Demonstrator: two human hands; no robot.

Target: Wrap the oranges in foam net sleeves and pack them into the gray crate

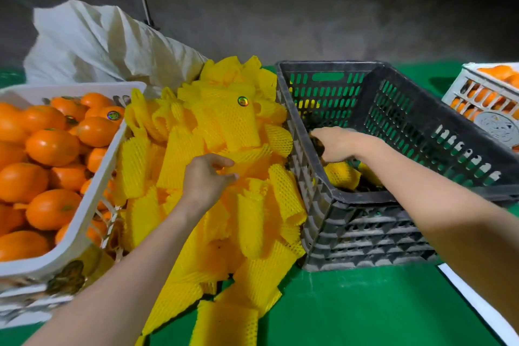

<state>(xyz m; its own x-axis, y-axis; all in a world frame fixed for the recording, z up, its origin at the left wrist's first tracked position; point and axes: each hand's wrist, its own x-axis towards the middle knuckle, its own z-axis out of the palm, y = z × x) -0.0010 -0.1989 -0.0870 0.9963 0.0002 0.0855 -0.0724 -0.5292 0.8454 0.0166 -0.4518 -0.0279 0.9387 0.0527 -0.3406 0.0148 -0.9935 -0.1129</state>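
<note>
A heap of yellow foam net sleeves (224, 132) lies in the middle of the green table. My left hand (206, 180) sits on the heap, thumb and fingers pinching one sleeve (250, 161). The gray crate (351, 222) stands to the right, holding sleeved oranges (341, 173) at its bottom. My right hand (335, 144) reaches inside the crate, palm down over a sleeved orange; whether it grips the fruit is hidden. Bare oranges (52, 146) fill the white crate (92, 191) at the left.
A white sack (92, 42) lies behind the heap and the white crate. A second white crate of oranges (486, 98) stands at the far right. A white strip (474, 303) runs along the table's near right edge. A dark wall rises behind.
</note>
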